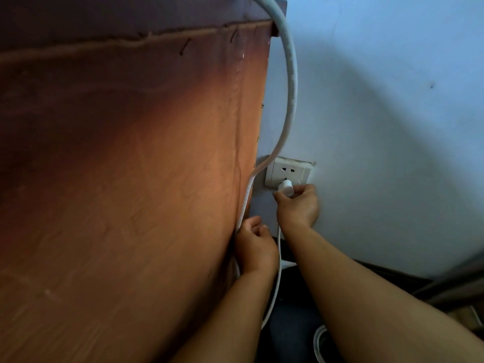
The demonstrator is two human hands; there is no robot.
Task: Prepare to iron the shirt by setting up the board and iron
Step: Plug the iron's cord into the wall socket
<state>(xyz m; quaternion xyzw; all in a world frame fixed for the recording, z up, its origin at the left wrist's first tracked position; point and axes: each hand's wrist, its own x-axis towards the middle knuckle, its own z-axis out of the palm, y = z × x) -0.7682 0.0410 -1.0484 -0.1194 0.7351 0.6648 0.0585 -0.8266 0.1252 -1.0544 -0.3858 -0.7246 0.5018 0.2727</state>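
A white wall socket sits low on the pale blue wall. My right hand is shut on a white plug pressed against the socket's lower outlet. The plug's thin white cord drops down between my forearms. My left hand is curled at the edge of the brown wooden panel, touching a flat white cable that runs along that edge; whether it grips the cable is unclear. No iron, board or shirt is in view.
A thick white cable loops down from the top, past the panel's edge toward the socket. The wooden panel fills the left side. Dark objects and a white ring shape lie on the floor at the lower right.
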